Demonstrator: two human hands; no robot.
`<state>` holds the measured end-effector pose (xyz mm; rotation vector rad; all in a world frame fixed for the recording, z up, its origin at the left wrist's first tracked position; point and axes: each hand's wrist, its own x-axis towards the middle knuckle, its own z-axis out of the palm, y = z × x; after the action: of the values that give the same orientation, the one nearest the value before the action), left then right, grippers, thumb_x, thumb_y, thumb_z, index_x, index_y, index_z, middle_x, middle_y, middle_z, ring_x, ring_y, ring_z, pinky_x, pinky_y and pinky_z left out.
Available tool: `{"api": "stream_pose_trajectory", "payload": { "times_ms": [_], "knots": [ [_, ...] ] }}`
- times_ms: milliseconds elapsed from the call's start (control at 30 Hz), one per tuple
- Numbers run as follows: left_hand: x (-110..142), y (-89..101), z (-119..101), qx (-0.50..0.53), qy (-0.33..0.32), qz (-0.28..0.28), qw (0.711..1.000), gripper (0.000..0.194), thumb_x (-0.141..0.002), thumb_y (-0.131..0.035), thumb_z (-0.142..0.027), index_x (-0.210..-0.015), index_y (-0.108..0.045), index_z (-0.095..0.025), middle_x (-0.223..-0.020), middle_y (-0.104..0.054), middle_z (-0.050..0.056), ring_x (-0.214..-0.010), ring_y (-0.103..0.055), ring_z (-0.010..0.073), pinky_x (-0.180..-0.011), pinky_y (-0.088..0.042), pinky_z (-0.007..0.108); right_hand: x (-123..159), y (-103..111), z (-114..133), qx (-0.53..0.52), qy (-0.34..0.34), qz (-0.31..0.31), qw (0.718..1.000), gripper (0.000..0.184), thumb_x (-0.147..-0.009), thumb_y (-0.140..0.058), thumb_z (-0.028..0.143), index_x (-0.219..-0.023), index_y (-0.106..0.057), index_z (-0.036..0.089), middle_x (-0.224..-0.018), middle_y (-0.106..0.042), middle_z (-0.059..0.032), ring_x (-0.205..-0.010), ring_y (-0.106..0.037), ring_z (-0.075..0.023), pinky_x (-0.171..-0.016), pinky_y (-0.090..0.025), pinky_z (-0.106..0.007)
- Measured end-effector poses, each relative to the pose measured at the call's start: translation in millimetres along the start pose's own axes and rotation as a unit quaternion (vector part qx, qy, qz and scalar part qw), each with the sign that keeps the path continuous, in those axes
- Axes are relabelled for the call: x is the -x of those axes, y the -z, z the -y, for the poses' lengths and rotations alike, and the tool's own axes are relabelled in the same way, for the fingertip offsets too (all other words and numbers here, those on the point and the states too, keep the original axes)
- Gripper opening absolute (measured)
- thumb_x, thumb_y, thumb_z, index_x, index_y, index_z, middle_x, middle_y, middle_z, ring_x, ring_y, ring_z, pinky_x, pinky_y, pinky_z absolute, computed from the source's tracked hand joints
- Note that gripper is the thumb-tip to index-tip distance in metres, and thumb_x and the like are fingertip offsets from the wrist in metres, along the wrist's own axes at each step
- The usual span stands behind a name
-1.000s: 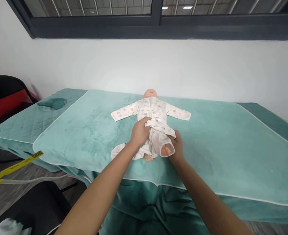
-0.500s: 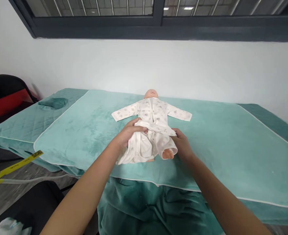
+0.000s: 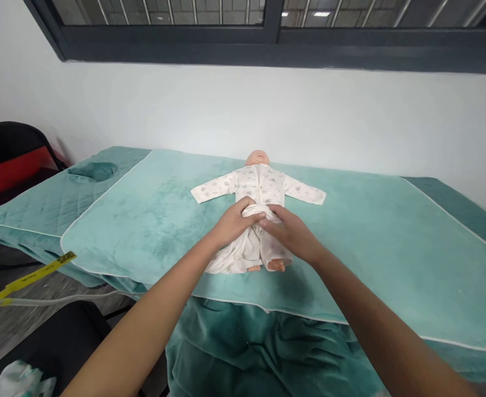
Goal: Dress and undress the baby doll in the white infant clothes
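Note:
A baby doll (image 3: 257, 158) lies on its back on the bed, head toward the wall, sleeves spread to both sides. It wears a white printed top (image 3: 246, 184) and matching baby pants (image 3: 231, 260); a doll's foot (image 3: 276, 265) pokes out of the right-hand leg opening. My left hand (image 3: 235, 223) is closed on the bunched white cloth at the doll's waist, thumb on top. Close beside it, my right hand (image 3: 290, 230) pinches the same cloth from the other side, the thumbs almost meeting. The fingertips underneath are hidden.
The teal padded bed (image 3: 367, 237) has a face hole (image 3: 94, 171) at its left end. Behind it are a white wall and a barred window (image 3: 164, 44). Black chairs (image 3: 17, 135) stand at left, one holding crumpled white cloth (image 3: 19, 380). A yellow tag (image 3: 39, 274) hangs near a pale cord.
My right hand has moved left and up from the pants' right side to the middle of the waist. My left hand has shifted slightly right. The raised pant leg has dropped lower.

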<state>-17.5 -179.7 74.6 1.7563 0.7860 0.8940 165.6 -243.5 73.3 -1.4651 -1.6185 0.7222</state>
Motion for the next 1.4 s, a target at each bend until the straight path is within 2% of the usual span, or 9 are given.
{"api": "stream_pose_trajectory", "payload": {
  "times_ms": [167,300,433,667,800,1033,1167,1300,1400],
  "knots": [
    [-3,5.7,-10,0.024,0.041,0.037,0.998,0.034,-0.085,-0.058,-0.051,-0.077,-0.059,-0.018,-0.077,-0.056,-0.002,-0.078,-0.051,0.0152,-0.071,-0.038,0.026,-22,4,25,0.021,-0.066,0.092,0.993,0.036,-0.072,-0.071,0.053,-0.075,-0.06,0.019,-0.074,-0.063,-0.0005,-0.072,-0.056,-0.0183,-0.066,-0.042,-0.03],
    [5,11.6,-3,0.119,0.121,0.075,0.983,0.042,-0.082,-0.061,-0.057,-0.092,-0.07,-0.017,-0.09,-0.068,0.006,-0.088,-0.059,0.0214,-0.078,-0.043,0.03,-37,11,21,-0.123,-0.114,0.092,0.982,0.03,-0.07,-0.071,0.046,-0.076,-0.067,0.017,-0.074,-0.067,-0.0041,-0.073,-0.06,-0.0192,-0.065,-0.043,-0.028],
    [9,10.0,11,0.204,0.161,0.101,0.96,0.041,-0.072,-0.076,-0.041,-0.105,-0.069,-0.018,-0.1,-0.07,0.007,-0.091,-0.062,0.0217,-0.079,-0.046,0.03,-41,13,17,-0.209,-0.141,0.114,0.961,0.022,-0.064,-0.072,0.032,-0.078,-0.066,0.016,-0.072,-0.066,-0.0031,-0.068,-0.058,-0.0173,-0.061,-0.044,-0.027],
    [-4,-7.9,18,0.267,0.111,-0.069,0.955,0.032,-0.068,-0.078,-0.032,-0.09,-0.06,-0.017,-0.083,-0.064,-0.002,-0.077,-0.058,0.0135,-0.073,-0.045,0.024,-41,7,14,-0.278,-0.175,0.12,0.937,0.024,-0.059,-0.065,0.021,-0.083,-0.064,0.016,-0.077,-0.064,-0.0018,-0.071,-0.057,-0.0166,-0.059,-0.044,-0.025],
    [-6,-18.1,17,0.328,0.13,-0.097,0.931,0.041,-0.067,-0.079,-0.033,-0.101,-0.061,-0.018,-0.092,-0.068,0.001,-0.08,-0.061,0.0152,-0.075,-0.047,0.027,-45,4,6,-0.336,-0.186,0.108,0.917,0.018,-0.056,-0.061,0.019,-0.073,-0.058,0.016,-0.068,-0.057,0.0007,-0.061,-0.048,-0.012,-0.051,-0.036,-0.023],
    [8,-9.4,20,0.282,0.24,0.082,0.925,0.047,-0.067,-0.083,-0.043,-0.1,-0.07,-0.013,-0.093,-0.072,0.009,-0.076,-0.065,0.0184,-0.068,-0.047,0.029,-47,3,-2,-0.378,-0.217,0.011,0.9,0.017,-0.057,-0.062,0.023,-0.073,-0.055,0.019,-0.062,-0.053,0.0031,-0.057,-0.047,-0.0118,-0.051,-0.037,-0.024],
    [8,-12.2,19,0.341,0.192,0.025,0.92,0.049,-0.068,-0.083,-0.039,-0.107,-0.068,-0.015,-0.099,-0.073,0.01,-0.085,-0.068,0.0214,-0.078,-0.051,0.032,-41,5,6,-0.318,-0.188,0.102,0.924,0.026,-0.067,-0.072,0.036,-0.084,-0.065,0.018,-0.08,-0.067,-0.0028,-0.07,-0.06,-0.017,-0.059,-0.046,-0.026],
    [6,-22.7,22,0.4,0.169,-0.039,0.9,0.054,-0.069,-0.081,-0.044,-0.111,-0.064,-0.015,-0.096,-0.074,0.009,-0.078,-0.069,0.0206,-0.076,-0.053,0.033,-40,6,13,-0.18,-0.136,0.26,0.939,0.038,-0.061,-0.083,0.031,-0.095,-0.072,0.021,-0.095,-0.073,-0.004,-0.089,-0.067,-0.0254,-0.075,-0.053,-0.033],
    [10,-26.4,26,0.399,0.178,-0.055,0.898,0.056,-0.069,-0.08,-0.048,-0.111,-0.064,-0.014,-0.09,-0.074,0.008,-0.075,-0.068,0.0201,-0.074,-0.053,0.033,-41,6,13,-0.148,-0.167,0.261,0.939,0.033,-0.059,-0.083,0.028,-0.09,-0.073,0.02,-0.09,-0.074,-0.005,-0.085,-0.068,-0.0264,-0.073,-0.053,-0.035]
  ]
}}
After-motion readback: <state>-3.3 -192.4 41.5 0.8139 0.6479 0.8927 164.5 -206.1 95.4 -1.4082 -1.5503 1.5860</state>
